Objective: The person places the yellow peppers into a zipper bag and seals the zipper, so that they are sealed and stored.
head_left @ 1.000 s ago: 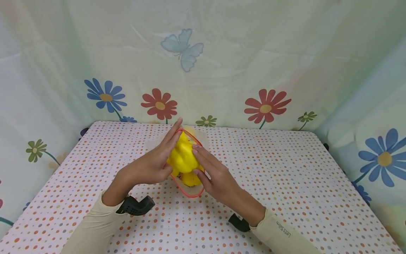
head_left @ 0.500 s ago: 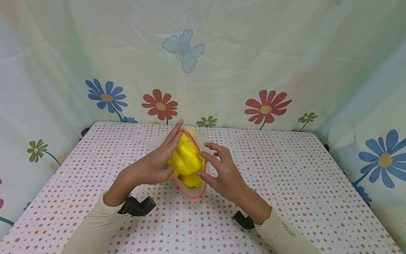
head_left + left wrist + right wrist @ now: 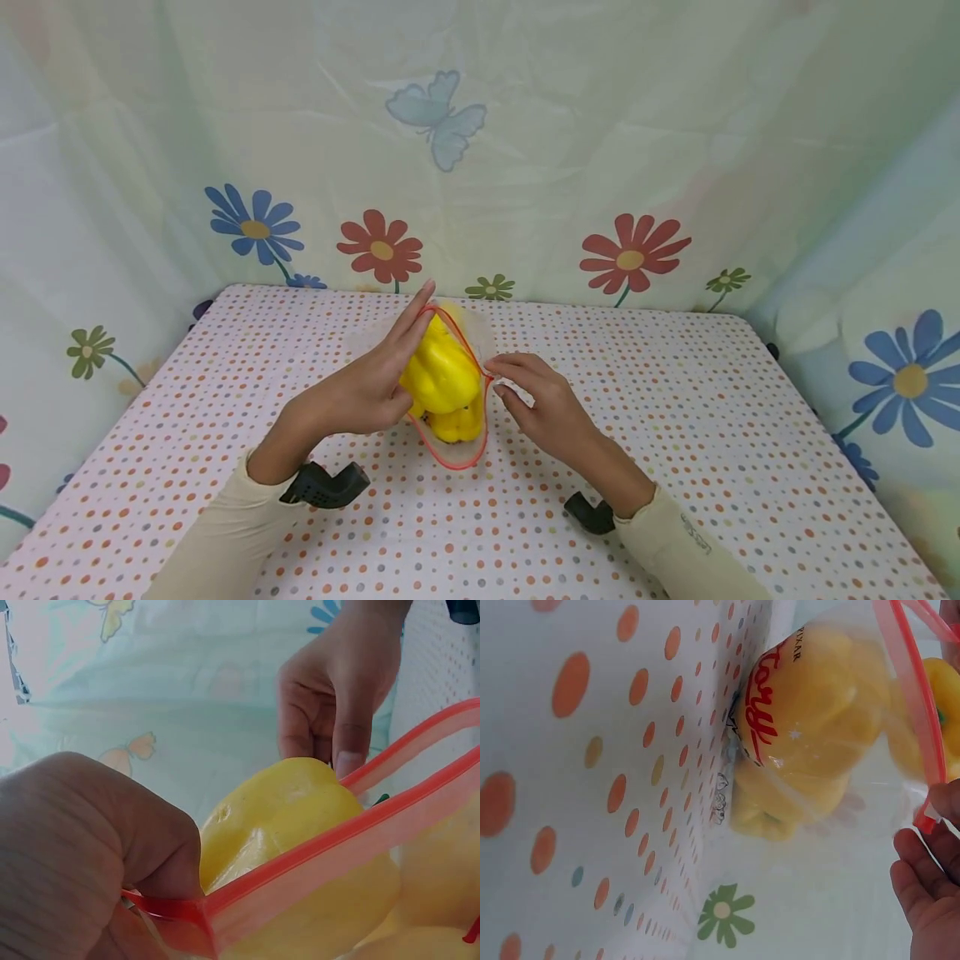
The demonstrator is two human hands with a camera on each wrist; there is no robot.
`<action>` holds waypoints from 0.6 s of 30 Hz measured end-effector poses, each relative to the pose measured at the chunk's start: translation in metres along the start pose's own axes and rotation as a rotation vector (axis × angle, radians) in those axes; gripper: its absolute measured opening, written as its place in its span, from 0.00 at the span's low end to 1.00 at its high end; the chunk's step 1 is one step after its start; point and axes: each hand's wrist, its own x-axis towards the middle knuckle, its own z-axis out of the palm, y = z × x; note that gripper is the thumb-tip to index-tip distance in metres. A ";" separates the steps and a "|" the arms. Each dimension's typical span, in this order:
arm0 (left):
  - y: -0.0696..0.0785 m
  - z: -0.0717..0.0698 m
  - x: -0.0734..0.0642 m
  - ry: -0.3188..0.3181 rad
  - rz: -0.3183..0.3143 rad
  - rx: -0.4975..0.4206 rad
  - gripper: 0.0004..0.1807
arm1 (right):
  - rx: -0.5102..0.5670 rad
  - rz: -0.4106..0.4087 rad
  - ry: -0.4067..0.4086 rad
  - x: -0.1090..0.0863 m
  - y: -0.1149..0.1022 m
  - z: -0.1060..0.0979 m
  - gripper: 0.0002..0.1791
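Note:
A see-through zip bag (image 3: 461,465) with a red zip edge stands on the table, its mouth spread into a loop. Several yellow bell peppers (image 3: 442,375) fill it, and one bulges up through the opening. My left hand (image 3: 360,387) grips the bag's left end; in the left wrist view its thumb bends over the red edge (image 3: 300,862). At the opposite end, my right hand (image 3: 551,408) pinches the zip corner (image 3: 928,819) between thumb and fingers. Red and black lettering (image 3: 761,712) shows on the bag's side in the right wrist view.
A white cloth with coloured dots covers the table (image 3: 660,433). Behind and beside it hangs a pale curtain (image 3: 525,150) printed with flowers and a butterfly. Black wrist devices (image 3: 326,486) sit under both wrists, close above the cloth.
My right hand has left the pepper's side, moved right, and now pinches the bag's red edge, drawing that side outward to a point. My left hand has stayed in place.

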 end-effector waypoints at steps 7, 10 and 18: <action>0.003 -0.003 -0.001 -0.003 -0.015 -0.005 0.54 | -0.044 -0.027 -0.001 0.006 0.002 0.001 0.16; 0.003 -0.005 -0.002 0.005 -0.024 0.000 0.54 | -0.063 -0.070 0.012 0.008 0.001 -0.003 0.13; 0.006 -0.017 -0.004 0.036 0.017 0.034 0.52 | -0.051 -0.123 0.060 0.016 -0.007 -0.030 0.11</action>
